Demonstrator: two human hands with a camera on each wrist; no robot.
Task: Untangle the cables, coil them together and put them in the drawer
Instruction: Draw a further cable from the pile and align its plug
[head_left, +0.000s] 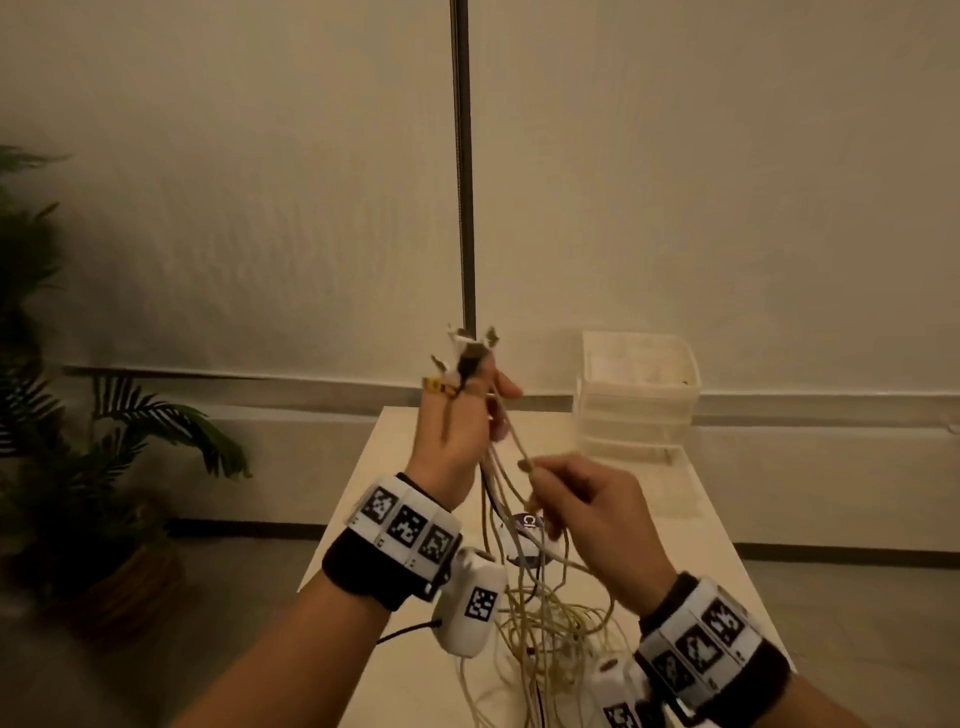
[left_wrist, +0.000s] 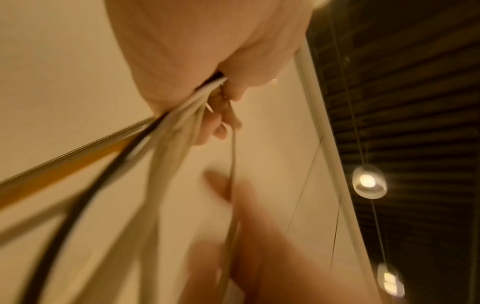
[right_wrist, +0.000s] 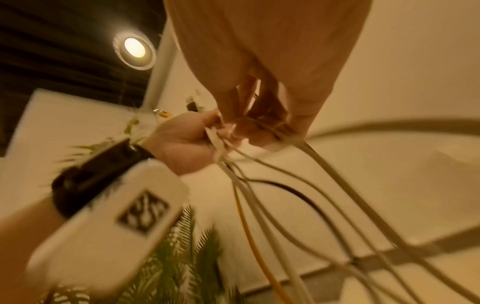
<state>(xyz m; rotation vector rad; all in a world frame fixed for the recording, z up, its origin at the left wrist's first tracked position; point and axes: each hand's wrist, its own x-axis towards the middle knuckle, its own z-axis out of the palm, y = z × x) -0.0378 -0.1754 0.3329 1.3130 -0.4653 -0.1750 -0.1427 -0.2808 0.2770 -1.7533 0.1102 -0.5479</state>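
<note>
My left hand (head_left: 462, 415) is raised above the table and grips a bundle of cables (head_left: 498, 483) near their plug ends (head_left: 470, 353), which stick up past the fingers. The bundle is mostly white, with one black (right_wrist: 285, 189) and one yellow cable (right_wrist: 249, 230). In the left wrist view the cables (left_wrist: 176, 131) run out from under the palm. My right hand (head_left: 576, 504), just below and to the right, pinches one white cable (head_left: 514, 431) that runs up to the left hand. The loose ends hang in a tangled heap (head_left: 550, 629) on the table.
A white plastic drawer unit (head_left: 636, 395) stands at the table's (head_left: 415, 519) far right corner. A dark pole (head_left: 464, 166) rises behind the table. Potted palms (head_left: 78, 441) stand on the floor at the left. A round purple-labelled item (head_left: 524, 530) lies under the cables.
</note>
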